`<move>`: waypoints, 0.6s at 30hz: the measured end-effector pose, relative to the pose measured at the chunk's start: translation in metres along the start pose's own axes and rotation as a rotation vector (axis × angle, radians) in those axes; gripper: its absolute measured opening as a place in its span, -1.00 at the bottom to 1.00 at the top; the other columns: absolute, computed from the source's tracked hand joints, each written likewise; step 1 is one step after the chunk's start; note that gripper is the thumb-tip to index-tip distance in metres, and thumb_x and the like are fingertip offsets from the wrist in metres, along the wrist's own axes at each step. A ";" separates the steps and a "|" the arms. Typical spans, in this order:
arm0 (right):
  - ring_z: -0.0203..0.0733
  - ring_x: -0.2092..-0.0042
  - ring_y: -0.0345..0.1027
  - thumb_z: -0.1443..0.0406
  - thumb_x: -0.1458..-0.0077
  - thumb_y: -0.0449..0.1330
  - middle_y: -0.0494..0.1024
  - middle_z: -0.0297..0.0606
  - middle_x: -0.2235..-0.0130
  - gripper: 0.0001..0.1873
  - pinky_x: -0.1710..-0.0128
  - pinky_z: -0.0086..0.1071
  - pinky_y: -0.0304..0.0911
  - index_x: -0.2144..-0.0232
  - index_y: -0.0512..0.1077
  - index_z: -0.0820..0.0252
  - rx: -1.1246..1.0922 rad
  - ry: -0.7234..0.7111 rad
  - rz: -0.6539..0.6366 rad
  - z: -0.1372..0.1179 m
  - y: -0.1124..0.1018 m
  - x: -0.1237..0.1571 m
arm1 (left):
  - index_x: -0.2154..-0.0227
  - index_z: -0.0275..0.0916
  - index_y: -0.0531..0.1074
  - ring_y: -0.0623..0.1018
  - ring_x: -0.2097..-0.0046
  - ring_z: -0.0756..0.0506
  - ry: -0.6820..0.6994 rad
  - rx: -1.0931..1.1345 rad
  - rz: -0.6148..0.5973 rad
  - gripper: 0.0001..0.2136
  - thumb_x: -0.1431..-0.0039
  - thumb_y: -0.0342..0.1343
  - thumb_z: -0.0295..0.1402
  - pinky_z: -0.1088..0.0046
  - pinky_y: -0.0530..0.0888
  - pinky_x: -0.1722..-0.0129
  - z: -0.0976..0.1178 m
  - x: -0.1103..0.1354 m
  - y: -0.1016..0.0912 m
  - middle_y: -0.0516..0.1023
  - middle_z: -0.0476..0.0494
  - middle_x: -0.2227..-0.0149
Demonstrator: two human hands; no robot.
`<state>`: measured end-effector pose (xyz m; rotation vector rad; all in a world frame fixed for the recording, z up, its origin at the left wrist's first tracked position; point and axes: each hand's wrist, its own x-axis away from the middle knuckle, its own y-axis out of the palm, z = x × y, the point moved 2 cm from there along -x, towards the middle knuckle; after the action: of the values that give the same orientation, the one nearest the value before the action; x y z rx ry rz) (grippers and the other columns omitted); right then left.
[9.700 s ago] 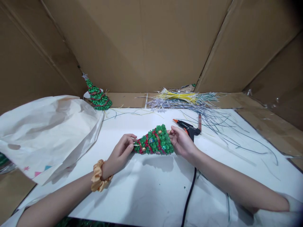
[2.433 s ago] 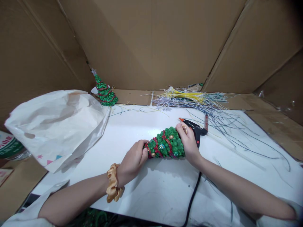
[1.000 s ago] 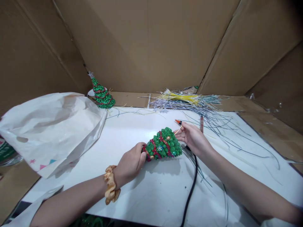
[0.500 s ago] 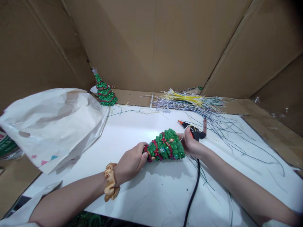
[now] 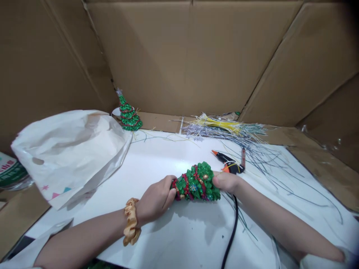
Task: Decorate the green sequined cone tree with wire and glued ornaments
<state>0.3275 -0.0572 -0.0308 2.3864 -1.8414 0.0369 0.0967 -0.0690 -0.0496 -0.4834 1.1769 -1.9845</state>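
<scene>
since half a second ago the right hand has drawn in against the wide base of the small green tree, its fingers now curled at that end and mostly hidden behind the foliage, so how firmly it holds cannot be told. the left hand is closed around the narrow tip of the tree, thumb on top, a gold scrunchie on its wrist. the tree lies on its side just above the white table, tip to the left, wound with red garland and dotted with small ornaments.

just behind the right hand lies a black glue gun with an orange nozzle, its black cord running toward the near edge. a spread of thin wires, yellow, silver and blue, fans along the far side. 1 finished tree with a silver star stands upright at the back left, beside a crumpled white paper bag. cardboard walls enclose the table.
</scene>
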 end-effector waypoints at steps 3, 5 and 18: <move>-0.12 0.43 0.45 -0.25 0.37 0.18 0.52 -0.19 0.53 -0.33 0.41 -0.27 0.36 0.54 0.48 0.26 0.019 0.081 -0.329 0.004 0.010 0.001 | 0.08 -0.21 0.16 0.47 0.24 -0.13 -0.026 0.018 -0.003 -0.74 -0.27 -0.31 -0.28 0.35 0.38 0.25 0.000 0.001 0.000 0.45 -0.17 0.21; -0.08 0.28 0.46 -0.25 0.27 0.14 0.56 -0.13 0.38 -0.30 0.20 -0.22 0.34 0.38 0.50 0.24 -0.011 0.111 -0.497 0.007 0.014 0.001 | 0.09 -0.21 0.17 0.46 0.23 -0.13 -0.024 0.020 -0.005 -0.74 -0.27 -0.31 -0.27 0.35 0.38 0.24 0.001 0.001 -0.001 0.44 -0.16 0.22; 0.07 -0.10 0.24 -0.18 0.14 0.13 0.50 -0.04 0.05 -0.24 -0.13 -0.14 0.05 0.02 0.41 0.19 0.074 0.143 -0.562 0.013 0.006 0.005 | 0.08 -0.18 0.17 0.45 0.20 -0.13 -0.070 0.000 -0.030 -0.76 -0.24 -0.27 -0.31 0.33 0.38 0.20 0.003 0.004 -0.002 0.44 -0.16 0.16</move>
<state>0.3221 -0.0647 -0.0432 2.7742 -1.0781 0.2158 0.0953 -0.0734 -0.0461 -0.5687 1.1332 -1.9767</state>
